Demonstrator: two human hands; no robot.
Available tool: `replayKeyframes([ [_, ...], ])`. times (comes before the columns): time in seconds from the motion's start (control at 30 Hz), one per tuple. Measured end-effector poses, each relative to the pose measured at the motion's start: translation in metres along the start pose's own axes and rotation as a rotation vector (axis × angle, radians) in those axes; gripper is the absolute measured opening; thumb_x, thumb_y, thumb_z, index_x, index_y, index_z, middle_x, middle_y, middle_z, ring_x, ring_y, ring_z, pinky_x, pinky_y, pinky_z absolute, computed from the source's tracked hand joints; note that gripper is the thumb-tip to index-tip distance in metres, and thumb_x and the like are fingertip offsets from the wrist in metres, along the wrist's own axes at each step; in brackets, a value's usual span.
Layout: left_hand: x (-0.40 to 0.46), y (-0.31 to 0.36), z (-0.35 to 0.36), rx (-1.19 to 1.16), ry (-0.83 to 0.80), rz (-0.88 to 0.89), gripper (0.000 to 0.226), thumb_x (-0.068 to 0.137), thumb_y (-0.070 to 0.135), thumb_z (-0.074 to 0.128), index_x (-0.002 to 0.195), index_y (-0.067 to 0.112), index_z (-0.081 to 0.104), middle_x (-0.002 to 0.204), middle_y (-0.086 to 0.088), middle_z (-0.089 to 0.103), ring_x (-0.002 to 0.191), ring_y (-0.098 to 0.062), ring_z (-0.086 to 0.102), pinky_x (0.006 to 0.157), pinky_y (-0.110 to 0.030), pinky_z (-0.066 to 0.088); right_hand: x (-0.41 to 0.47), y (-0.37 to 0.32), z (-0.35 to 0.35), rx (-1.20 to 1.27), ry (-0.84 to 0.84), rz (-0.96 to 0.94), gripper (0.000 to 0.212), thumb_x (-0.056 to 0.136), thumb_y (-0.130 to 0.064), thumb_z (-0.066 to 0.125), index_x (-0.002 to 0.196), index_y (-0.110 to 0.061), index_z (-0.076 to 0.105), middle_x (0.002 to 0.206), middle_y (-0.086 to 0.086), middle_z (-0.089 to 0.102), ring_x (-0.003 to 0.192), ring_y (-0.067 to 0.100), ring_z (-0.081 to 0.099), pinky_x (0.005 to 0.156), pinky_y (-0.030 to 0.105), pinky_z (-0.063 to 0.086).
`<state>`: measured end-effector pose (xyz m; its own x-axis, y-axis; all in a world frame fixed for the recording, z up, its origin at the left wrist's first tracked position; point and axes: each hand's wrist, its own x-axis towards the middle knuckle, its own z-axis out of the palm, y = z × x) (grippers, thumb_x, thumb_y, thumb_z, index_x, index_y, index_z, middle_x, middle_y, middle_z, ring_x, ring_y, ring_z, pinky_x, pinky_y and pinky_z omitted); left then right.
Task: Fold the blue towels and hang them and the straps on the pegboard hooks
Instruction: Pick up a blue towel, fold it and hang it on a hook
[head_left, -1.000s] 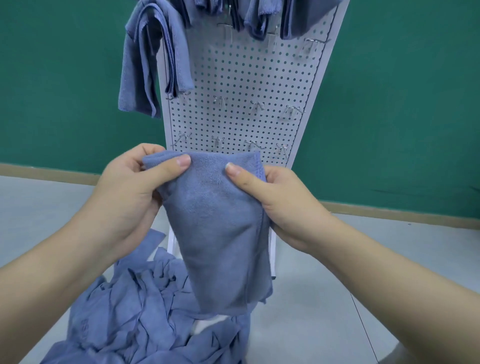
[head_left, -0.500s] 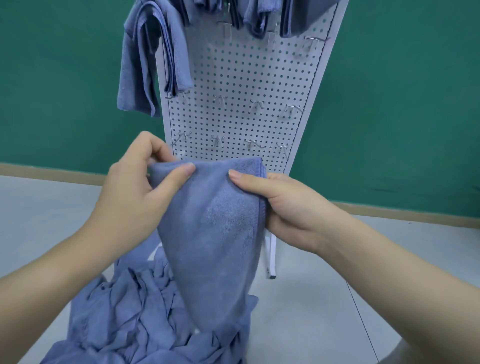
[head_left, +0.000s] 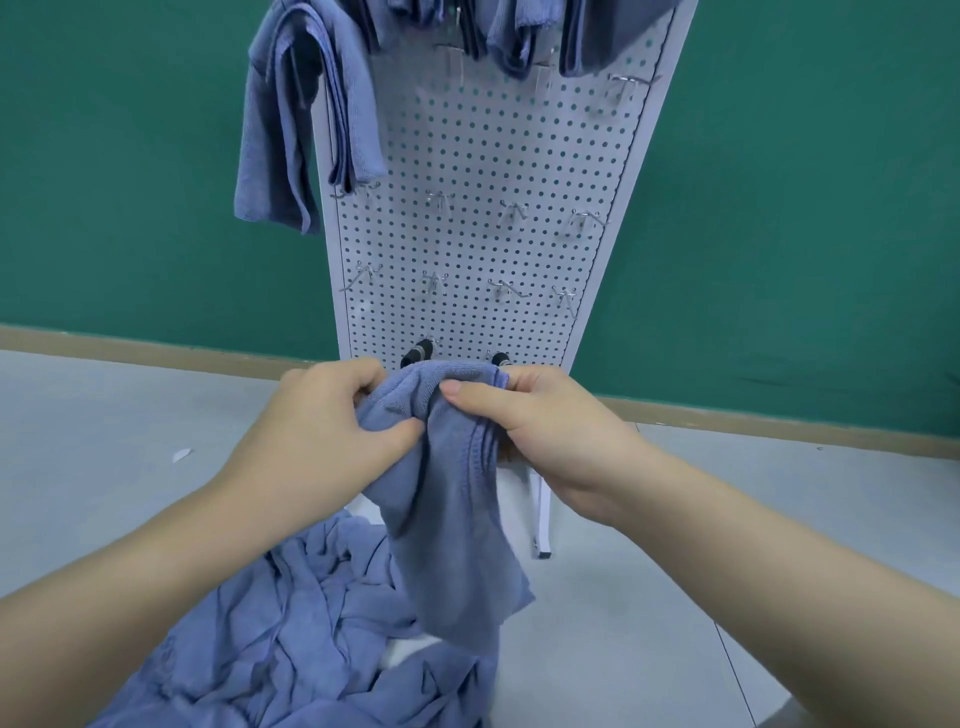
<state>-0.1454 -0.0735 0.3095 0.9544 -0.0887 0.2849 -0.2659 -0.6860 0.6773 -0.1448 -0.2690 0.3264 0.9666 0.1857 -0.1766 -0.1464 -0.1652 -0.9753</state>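
Both hands, left (head_left: 332, 431) and right (head_left: 550, 431), pinch the folded towel (head_left: 452, 519) at its top; keep the edges aligned, then drape it over a free hook (head_left: 511, 291).

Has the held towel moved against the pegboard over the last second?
Yes. The towel has dropped down the pegboard: its top edge now sits below the lowest hooks, and both hands have bunched it narrower.
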Motion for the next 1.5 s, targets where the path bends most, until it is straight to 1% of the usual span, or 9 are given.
replayKeyframes([
  [0.1,0.001,0.003,0.001,-0.048,0.048,-0.037,0.031,0.077,0.024,0.075,0.063,0.011,0.051,0.056,-0.006,0.054,0.051,-0.013,0.04,0.051,-0.033,0.036,0.001,0.0,0.004,0.016,-0.008,-0.007,0.031,0.101,-0.022,0.064,0.109,0.007,0.072,0.106,0.025,0.075,0.089,0.026,0.064,0.095,0.052,0.055],
  [0.23,-0.002,0.006,0.003,-0.121,-0.064,0.003,0.027,0.081,0.026,0.067,0.068,0.006,0.054,0.059,-0.01,0.052,0.053,-0.009,0.039,0.05,-0.026,0.032,0.001,0.0,0.007,0.019,-0.014,-0.013,0.03,0.103,-0.023,0.061,0.103,0.004,0.073,0.086,0.011,0.069,0.08,0.021,0.059,0.077,0.036,0.05],
  [0.37,-0.008,0.012,0.005,-0.268,-0.283,0.002,0.012,0.09,0.016,0.07,0.087,0.005,0.067,0.072,-0.007,0.068,0.06,-0.01,0.057,0.058,-0.023,0.049,0.002,0.002,0.007,0.073,0.017,-0.013,0.028,0.102,-0.022,0.063,0.1,0.004,0.074,0.09,0.015,0.074,0.083,0.025,0.065,0.096,0.049,0.056],
  [0.47,-0.01,0.012,0.004,-0.448,-0.357,-0.039,0.025,0.083,0.025,0.069,0.106,0.017,0.072,0.099,-0.005,0.078,0.09,-0.027,0.075,0.081,-0.049,0.063,0.002,0.004,0.007,0.117,-0.002,0.029,0.032,0.104,-0.022,0.06,0.11,0.008,0.072,0.11,0.024,0.075,0.102,0.035,0.072,0.105,0.05,0.054],
  [0.6,-0.013,0.013,0.007,-0.529,-0.303,-0.082,0.024,0.087,0.018,0.076,0.105,0.005,0.067,0.1,-0.015,0.075,0.088,-0.037,0.074,0.075,-0.061,0.061,0.002,0.002,0.005,0.086,-0.013,0.039,0.033,0.105,-0.024,0.057,0.114,0.005,0.072,0.114,0.024,0.074,0.1,0.032,0.071,0.105,0.051,0.053],
  [0.73,-0.015,0.018,0.013,-0.658,-0.189,-0.105,0.009,0.091,0.001,0.071,0.09,-0.002,0.063,0.086,-0.018,0.074,0.07,-0.027,0.074,0.059,-0.035,0.062,0.002,0.001,0.004,0.094,0.001,0.028,0.032,0.105,-0.031,0.057,0.112,-0.004,0.073,0.111,0.017,0.077,0.1,0.028,0.073,0.104,0.044,0.053],
  [0.97,-0.012,0.023,0.014,-0.818,0.094,-0.185,0.004,0.089,0.003,0.075,0.091,0.005,0.072,0.082,-0.01,0.075,0.066,-0.017,0.069,0.054,-0.03,0.059,0.0,0.002,0.008,0.119,-0.009,-0.037,0.03,0.107,-0.03,0.054,0.118,-0.009,0.073,0.111,0.011,0.078,0.109,0.029,0.073,0.102,0.045,0.056],
  [1.4,-0.018,0.026,0.012,-0.769,0.121,-0.191,0.012,0.086,0.008,0.079,0.096,0.014,0.077,0.088,-0.005,0.08,0.089,-0.035,0.076,0.085,-0.052,0.061,-0.002,0.007,0.015,0.036,0.033,-0.098,0.03,0.108,-0.029,0.053,0.111,-0.009,0.075,0.106,0.013,0.079,0.105,0.029,0.074,0.096,0.042,0.059],
  [1.5,-0.02,0.028,0.013,-0.775,0.026,-0.118,0.031,0.087,-0.001,0.075,0.105,0.023,0.078,0.1,0.0,0.08,0.103,-0.03,0.073,0.093,-0.048,0.06,0.001,0.005,0.012,0.057,0.085,-0.109,0.034,0.106,-0.035,0.055,0.111,-0.006,0.073,0.112,0.022,0.075,0.096,0.03,0.071,0.103,0.055,0.052],
])
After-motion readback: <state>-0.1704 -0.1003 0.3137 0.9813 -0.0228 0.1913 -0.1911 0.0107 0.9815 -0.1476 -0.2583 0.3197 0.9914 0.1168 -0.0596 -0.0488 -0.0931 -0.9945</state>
